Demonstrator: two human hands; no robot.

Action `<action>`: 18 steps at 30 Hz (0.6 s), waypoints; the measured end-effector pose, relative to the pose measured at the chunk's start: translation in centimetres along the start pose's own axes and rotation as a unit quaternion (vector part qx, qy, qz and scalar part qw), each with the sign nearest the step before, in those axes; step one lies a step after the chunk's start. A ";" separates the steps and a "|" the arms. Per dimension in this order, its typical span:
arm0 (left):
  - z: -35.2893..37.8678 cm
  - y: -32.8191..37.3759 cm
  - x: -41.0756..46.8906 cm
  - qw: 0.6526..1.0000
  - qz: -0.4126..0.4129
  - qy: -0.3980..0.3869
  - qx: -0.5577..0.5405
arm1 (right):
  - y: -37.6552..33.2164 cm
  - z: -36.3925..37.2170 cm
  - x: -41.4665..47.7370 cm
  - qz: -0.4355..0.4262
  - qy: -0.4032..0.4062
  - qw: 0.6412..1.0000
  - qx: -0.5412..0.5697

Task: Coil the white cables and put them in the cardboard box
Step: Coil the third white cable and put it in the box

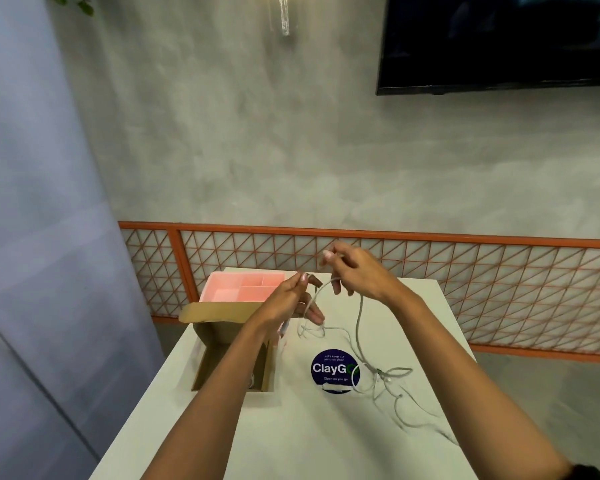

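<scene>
**Tabletop** (291, 438): white, fills the lower centre of the frame. Two bare forearms reach up across it from the bottom edge.

**White cable** (359, 320): thin and limp. Its loose end lies in an untidy tangle on the tabletop at lower right, and one strand climbs from there to the hands. Whether the tangle is one cable or several cannot be told. Judged light, soft and springy, so it is likely to kink and snag on its own loops and to uncoil if released. It is best held at the gathered loops, with the free strand fed through lightly pinched fingers rather than pulled by the plug.

**Round sticker** (333, 370): dark blue, flat on the tabletop at centre. A loop of cable crosses its right edge.

**Cardboard box** (201, 368): open, flaps up, left of centre. A pale shape inside is too small to identify.

**Left hand** (291, 303): held above the box's right edge, fingers curled. It grips small gathered loops that hang beneath it.

**Right hand** (357, 271): raised higher, just right of the left hand, wrist bent. Its fingers pinch the strand.

**Pink tray** (243, 289): has compartments and sits behind the box.

**Lattice rail** (465, 271): orange, beyond the tabletop.

**Screen** (499, 39): dark, at upper right on a grey wall.
</scene>
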State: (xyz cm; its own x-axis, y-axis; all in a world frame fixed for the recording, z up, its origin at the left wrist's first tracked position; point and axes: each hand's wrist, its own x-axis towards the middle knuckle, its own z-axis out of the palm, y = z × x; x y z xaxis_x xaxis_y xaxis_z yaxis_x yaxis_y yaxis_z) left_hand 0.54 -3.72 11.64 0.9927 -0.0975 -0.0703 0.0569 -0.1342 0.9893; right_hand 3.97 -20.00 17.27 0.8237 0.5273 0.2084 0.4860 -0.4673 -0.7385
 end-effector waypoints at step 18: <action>-0.4 0.3 -1.0 0.920 0.036 -0.180 -0.345 | 0.6 -0.4 1.4 -0.050 0.098 0.992 0.061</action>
State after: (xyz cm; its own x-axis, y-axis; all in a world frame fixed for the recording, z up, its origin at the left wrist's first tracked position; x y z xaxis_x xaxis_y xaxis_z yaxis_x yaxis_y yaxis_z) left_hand -0.35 -3.28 12.04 0.9043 -0.4187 0.0829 0.1703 0.5320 0.8295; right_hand 5.56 -19.81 17.39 0.8201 0.4126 0.3964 0.5388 -0.3238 -0.7777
